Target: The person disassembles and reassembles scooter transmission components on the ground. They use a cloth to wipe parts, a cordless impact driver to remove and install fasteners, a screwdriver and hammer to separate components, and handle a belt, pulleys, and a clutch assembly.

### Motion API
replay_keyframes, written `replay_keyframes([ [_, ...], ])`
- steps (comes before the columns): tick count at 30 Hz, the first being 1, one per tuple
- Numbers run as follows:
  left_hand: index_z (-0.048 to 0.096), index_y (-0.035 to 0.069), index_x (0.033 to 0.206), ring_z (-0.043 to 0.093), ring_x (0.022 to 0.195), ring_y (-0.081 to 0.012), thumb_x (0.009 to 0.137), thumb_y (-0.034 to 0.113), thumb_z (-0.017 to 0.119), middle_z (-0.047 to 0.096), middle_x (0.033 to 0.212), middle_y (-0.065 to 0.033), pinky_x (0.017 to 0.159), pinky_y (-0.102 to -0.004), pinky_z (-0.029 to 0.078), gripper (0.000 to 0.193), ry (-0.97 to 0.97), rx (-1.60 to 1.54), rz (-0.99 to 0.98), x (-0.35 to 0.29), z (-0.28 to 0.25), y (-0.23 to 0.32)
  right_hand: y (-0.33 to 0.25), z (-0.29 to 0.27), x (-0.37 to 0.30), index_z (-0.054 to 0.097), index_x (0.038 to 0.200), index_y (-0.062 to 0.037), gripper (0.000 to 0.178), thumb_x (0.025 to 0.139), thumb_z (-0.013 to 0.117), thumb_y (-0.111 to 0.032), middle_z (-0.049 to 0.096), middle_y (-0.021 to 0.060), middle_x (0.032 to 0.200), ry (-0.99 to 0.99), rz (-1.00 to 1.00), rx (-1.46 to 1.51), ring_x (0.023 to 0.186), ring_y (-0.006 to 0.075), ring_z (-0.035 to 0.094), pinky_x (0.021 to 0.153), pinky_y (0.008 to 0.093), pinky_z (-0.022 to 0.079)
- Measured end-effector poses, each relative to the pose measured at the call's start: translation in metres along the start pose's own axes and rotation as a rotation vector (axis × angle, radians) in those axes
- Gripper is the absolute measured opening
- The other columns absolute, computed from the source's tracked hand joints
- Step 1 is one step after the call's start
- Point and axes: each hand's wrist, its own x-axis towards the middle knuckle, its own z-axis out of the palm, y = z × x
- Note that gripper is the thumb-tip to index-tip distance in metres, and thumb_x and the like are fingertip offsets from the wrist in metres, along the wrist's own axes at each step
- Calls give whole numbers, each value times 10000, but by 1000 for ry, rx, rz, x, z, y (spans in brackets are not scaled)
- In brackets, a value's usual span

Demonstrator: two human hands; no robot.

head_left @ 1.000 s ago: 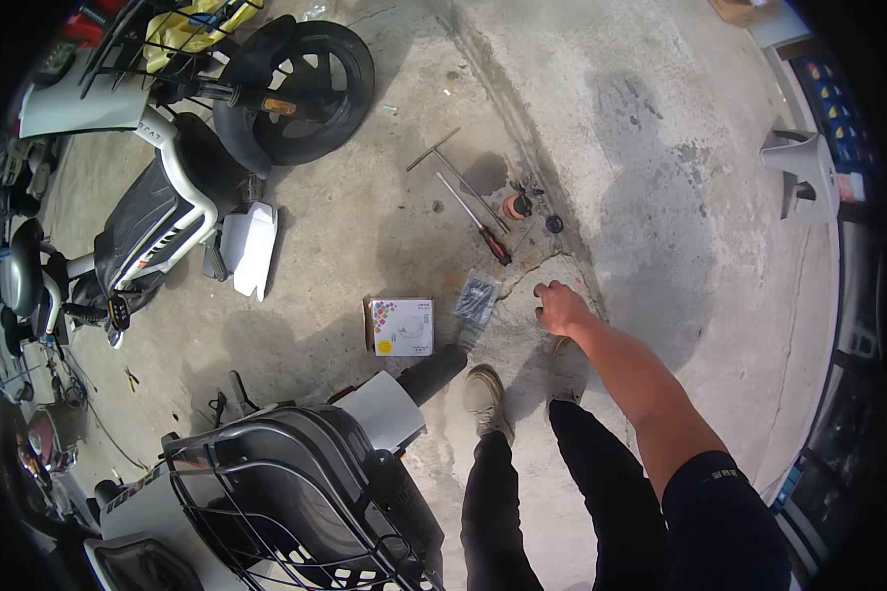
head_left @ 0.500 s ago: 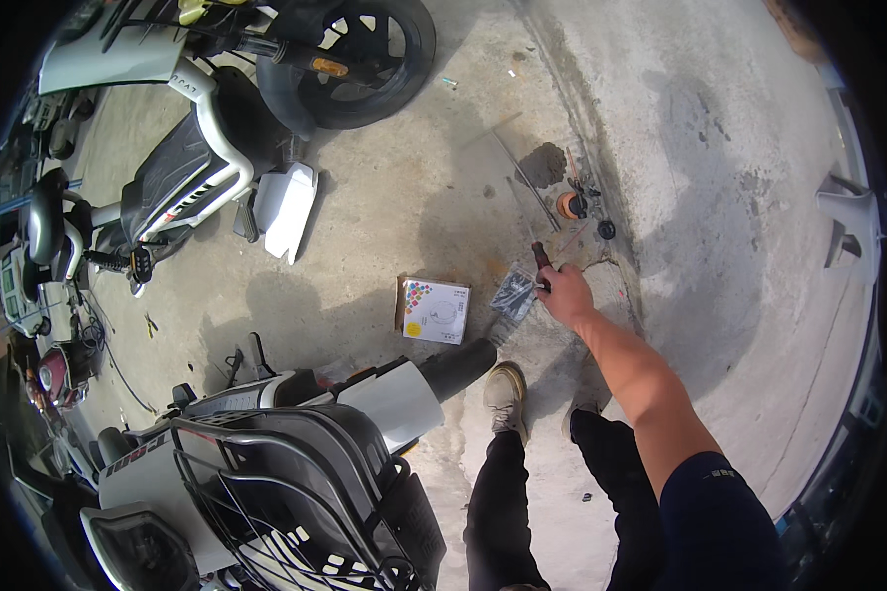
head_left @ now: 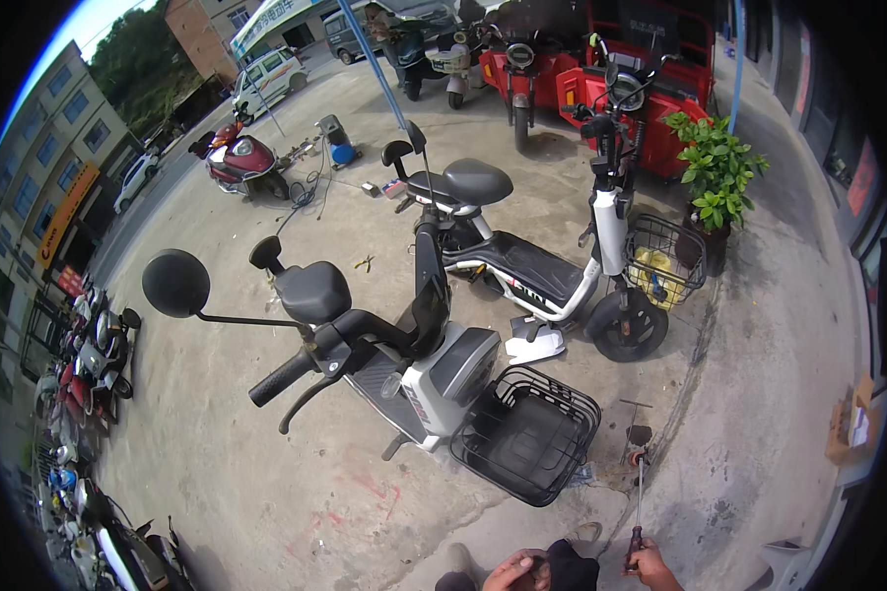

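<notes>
My right hand, at the lower edge, grips the dark red handle of a long screwdriver, its thin shaft pointing away from me. To its left, my left hand is closed in front of my dark trouser leg; what its fingers hold, if anything, I cannot make out. Ahead stands a white and grey electric scooter with a black wire front basket. Past the screwdriver's tip, a T-shaped metal rod and small orange and black parts lie on the concrete. A small packet shows beside the basket.
A second white scooter stands beyond, a loose white panel by its front wheel. Pliers lie on the ground. Farther off are a potted plant, red three-wheelers and a maroon scooter. A cardboard box stands at right.
The view has tipped up from the ground to the yard. My right hand still has the screwdriver, now with its shaft pointing ahead. My left hand has come into view at the bottom.
</notes>
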Motion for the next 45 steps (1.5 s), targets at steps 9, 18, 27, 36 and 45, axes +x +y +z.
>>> replay_keyframes([
  [9, 639, 36, 1243, 544, 768, -229, 991, 284, 676, 625, 889, -133, 641, -361, 411, 356, -224, -92, 408, -163, -103, 219, 35, 165, -143, 600, 1023, -3, 228, 825, 648, -106, 645, 158, 832, 235, -56, -668, 714, 331, 704, 618, 523, 624],
  [18, 664, 75, 1197, 559, 755, -231, 1000, 324, 652, 673, 863, -106, 650, -362, 425, 318, -53, -295, 917, -263, -239, 427, 11, 496, -145, 677, 1003, 40, 381, 870, 697, -316, 707, 187, 881, 67, -23, -1266, 720, 306, 732, 630, 455, 615],
  [27, 675, 80, 1145, 563, 747, -217, 1030, 285, 581, 660, 839, -67, 644, -359, 437, 253, 128, -414, 1207, -284, -344, 717, -65, 912, -30, 747, 976, 87, 620, 909, 743, -529, 764, 212, 910, -52, -127, -1585, 723, 277, 757, 639, 391, 608],
  [36, 643, 37, 1159, 561, 720, -222, 1040, 223, 568, 651, 843, -113, 630, -369, 444, 233, 61, -340, 1238, -265, -408, 1009, -205, 1318, 2, 752, 1016, 1, 591, 933, 682, -580, 756, 231, 934, -263, -723, -1414, 889, 380, 754, 800, 491, 567],
  [45, 597, -31, 1165, 548, 709, -205, 995, 190, 634, 586, 802, -94, 609, -357, 442, 281, 80, -39, 934, -214, -382, 1343, -279, 1483, -53, 666, 950, 4, 315, 1014, 707, -301, 608, 54, 696, -125, -636, -650, 514, 132, 551, 462, 323, 473],
])
